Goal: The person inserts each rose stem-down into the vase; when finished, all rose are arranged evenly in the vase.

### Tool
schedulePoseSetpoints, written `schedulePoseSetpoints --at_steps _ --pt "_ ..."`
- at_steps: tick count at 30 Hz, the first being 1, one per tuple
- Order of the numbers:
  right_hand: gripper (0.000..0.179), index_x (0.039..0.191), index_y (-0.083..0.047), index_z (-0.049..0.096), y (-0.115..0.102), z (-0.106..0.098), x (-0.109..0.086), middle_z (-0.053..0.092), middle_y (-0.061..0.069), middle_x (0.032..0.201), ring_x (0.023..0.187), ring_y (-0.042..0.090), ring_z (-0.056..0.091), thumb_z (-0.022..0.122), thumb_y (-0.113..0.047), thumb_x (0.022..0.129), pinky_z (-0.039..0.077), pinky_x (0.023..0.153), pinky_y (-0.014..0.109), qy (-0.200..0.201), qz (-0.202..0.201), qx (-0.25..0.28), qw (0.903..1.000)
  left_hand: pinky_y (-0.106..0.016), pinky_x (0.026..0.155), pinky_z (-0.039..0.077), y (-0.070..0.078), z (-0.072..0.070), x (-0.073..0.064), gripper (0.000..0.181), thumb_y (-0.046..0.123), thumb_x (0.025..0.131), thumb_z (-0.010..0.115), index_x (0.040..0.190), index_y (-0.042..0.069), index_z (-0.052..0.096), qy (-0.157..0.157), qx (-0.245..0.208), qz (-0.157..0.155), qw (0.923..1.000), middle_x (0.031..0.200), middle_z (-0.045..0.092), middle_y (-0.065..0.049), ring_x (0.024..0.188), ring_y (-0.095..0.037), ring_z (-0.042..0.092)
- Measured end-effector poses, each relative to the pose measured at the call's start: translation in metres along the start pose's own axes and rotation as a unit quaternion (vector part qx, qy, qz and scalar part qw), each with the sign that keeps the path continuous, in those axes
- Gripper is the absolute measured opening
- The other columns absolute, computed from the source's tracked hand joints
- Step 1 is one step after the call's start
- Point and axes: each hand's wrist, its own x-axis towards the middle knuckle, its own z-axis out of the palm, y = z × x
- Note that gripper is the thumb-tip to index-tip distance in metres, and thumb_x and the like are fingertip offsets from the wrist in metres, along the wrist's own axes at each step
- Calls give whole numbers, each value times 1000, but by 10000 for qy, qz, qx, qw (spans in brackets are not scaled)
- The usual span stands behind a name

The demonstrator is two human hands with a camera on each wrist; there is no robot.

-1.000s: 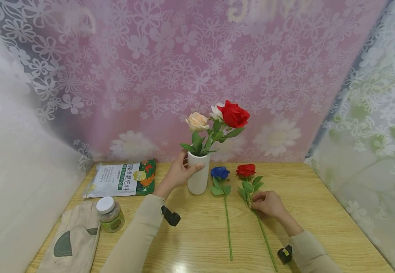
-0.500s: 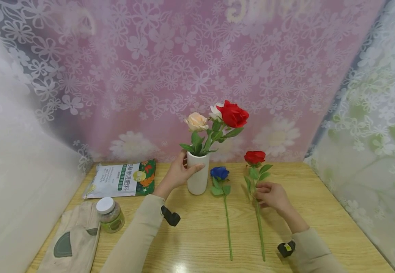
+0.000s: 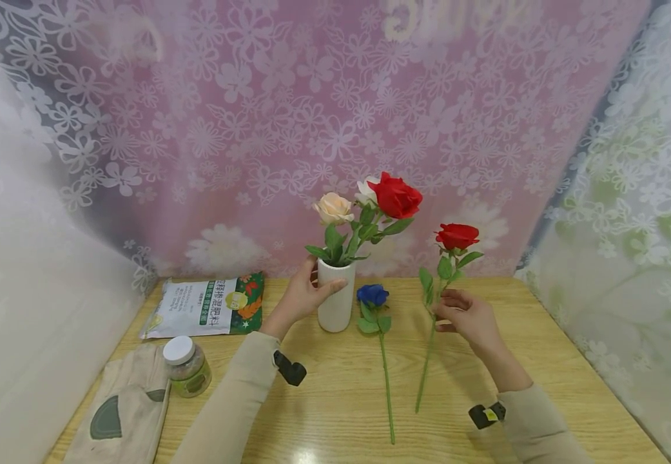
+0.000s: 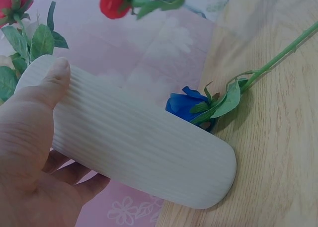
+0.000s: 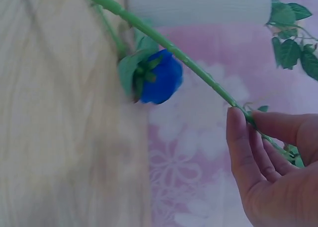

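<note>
My left hand grips a white ribbed vase near its rim, the thumb across the front and the fingers curled behind. In the vase stand a peach rose, a white rose and a large red rose. With thumb and fingers my right hand pinches the green stem of another red rose, held upright with a slight tilt. Between the hands a blue rose lies on the table, close beside the vase. The right wrist view shows the pinched stem crossing in front of the blue rose.
The wooden table carries a fertilizer bag at the back left. A jar with a white lid stands before it, next to folded beige cloth. A pink floral curtain hangs behind.
My right hand has lifted the red rose from the table, raising its bloom up and rightward and bringing the stem closer to upright. The left hand and vase have stayed put.
</note>
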Motion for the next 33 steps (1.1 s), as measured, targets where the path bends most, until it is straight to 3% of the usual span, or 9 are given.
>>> schedulePoseSetpoints --at_steps 8,15,26,33 --pt "45 139 1 50 -25 5 2 65 -8 102 89 7 72 71 -16 103 67 81 35 366 -123 749 9964 -56 109 54 0 -1 0 76 36 99 77 160 21 35 -33 -3 50 10000 151 54 -13 139 -36 58" --pt "35 130 -2 50 -50 14 7 65 -7 100 86 8 75 69 -13 103 66 77 29 622 -652 1409 9859 -55 109 54 0 0 0 73 35 99 77 158 19 37 -13 -8 57 10000 149 55 -14 137 -36 59" --pt "29 117 -4 46 -82 21 16 65 1 94 77 14 75 70 -8 102 66 74 30 996 -1251 2573 9530 -56 109 54 -1 1 1 74 36 99 77 159 20 36 -20 30 44 10000 151 54 -14 137 -36 59" --pt "20 108 -1 49 -98 19 22 66 5 94 79 17 74 68 -3 101 66 75 32 1281 -1544 2993 9328 -55 107 55 -1 0 0 72 35 99 76 158 19 37 -45 -21 31 10000 150 54 -14 137 -35 60"
